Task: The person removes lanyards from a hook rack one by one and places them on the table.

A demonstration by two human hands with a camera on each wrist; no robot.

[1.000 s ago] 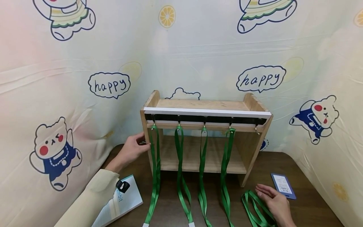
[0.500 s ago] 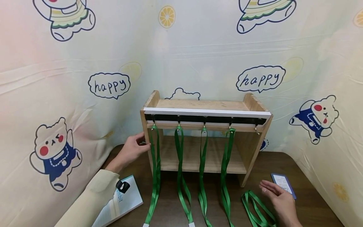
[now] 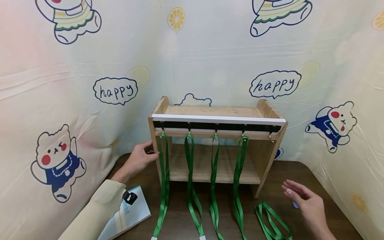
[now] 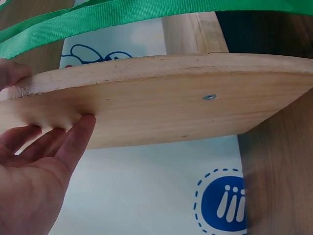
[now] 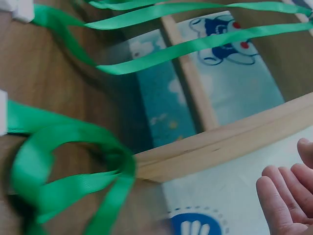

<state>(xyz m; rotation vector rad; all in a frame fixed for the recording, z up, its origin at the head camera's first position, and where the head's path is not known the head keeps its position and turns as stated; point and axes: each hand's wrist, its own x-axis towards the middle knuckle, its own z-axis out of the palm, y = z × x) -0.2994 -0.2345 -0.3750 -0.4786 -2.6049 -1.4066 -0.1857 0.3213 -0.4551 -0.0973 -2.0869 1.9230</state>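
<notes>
My left hand (image 3: 139, 158) holds the left side of a wooden shelf (image 3: 204, 163). In the left wrist view, its thumb lies over the front edge and its fingertips press the outer face of the side panel (image 4: 161, 107). From hooks under the shelf's front rail (image 3: 231, 119) hang several green lanyards (image 3: 238, 170). My right hand (image 3: 310, 205) is above the table at the right, fingers extended, holding nothing. Just left of it lies a looped green lanyard (image 5: 32, 166). Under the right hand only a corner of a blue card holder (image 3: 295, 204) shows.
A white and blue box or book (image 3: 139, 201) lies at the left under my forearm. The rightmost hook (image 3: 270, 136) carries no lanyard. Behind the dark wooden table (image 3: 288, 173) hangs a printed cloth (image 3: 216, 73).
My right hand has moved right, away from the looped lanyard, and now covers most of the blue card holder. The left hand keeps its place on the shelf.
</notes>
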